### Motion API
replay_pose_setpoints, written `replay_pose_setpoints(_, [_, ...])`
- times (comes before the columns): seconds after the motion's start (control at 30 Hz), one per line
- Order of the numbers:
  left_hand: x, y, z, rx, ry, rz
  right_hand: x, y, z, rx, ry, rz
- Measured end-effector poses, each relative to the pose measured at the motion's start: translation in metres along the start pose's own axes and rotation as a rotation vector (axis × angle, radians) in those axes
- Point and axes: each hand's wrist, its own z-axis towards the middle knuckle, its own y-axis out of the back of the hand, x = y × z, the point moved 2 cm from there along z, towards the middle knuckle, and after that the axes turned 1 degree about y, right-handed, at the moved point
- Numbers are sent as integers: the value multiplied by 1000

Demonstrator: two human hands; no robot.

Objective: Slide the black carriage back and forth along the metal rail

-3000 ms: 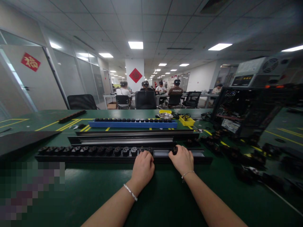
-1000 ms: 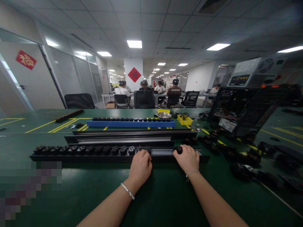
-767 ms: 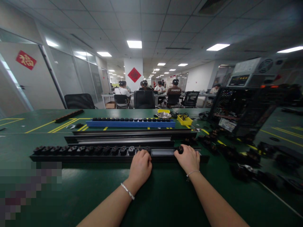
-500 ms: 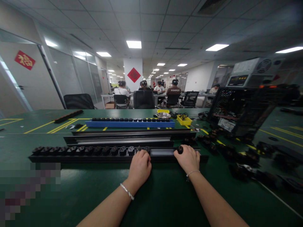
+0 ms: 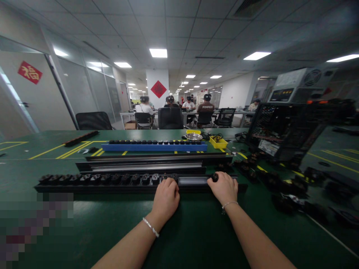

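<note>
A long black rail [image 5: 112,189] lies across the table in front of me, with a row of black round slotted pieces [image 5: 115,178] seated along its left and middle part. My left hand [image 5: 167,195] is closed over the rail near the right end of that row, fingers curled down and partly hidden. Farther right, my right hand [image 5: 226,188] pinches a single black round piece [image 5: 215,177] at the rail. Between the hands a bare silvery stretch of channel [image 5: 192,181] shows. The fingertips of both hands are largely out of sight.
Behind lie more black rails [image 5: 140,166] and a blue rail [image 5: 154,148] bearing black pieces. A metal dish [image 5: 193,137] and a yellow bin [image 5: 218,143] stand farther back. An open computer case [image 5: 276,130] and dark loose parts [image 5: 291,185] occupy the right. People sit at distant desks.
My right hand has shifted very slightly right along the rail with the black round piece. My left hand has stayed in place.
</note>
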Motion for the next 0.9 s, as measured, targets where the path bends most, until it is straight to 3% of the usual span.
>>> replay_pose_setpoints(0.27, [0, -1, 0, -14, -7, 14, -5, 1, 2, 7, 13, 19])
replay_pose_setpoints(0.47, [0, -1, 0, -29, -18, 14, -7, -3, -1, -85, 9, -25])
replay_pose_setpoints(0.9, [0, 0, -1, -52, -35, 18, -11, 2, 4, -12, -13, 41])
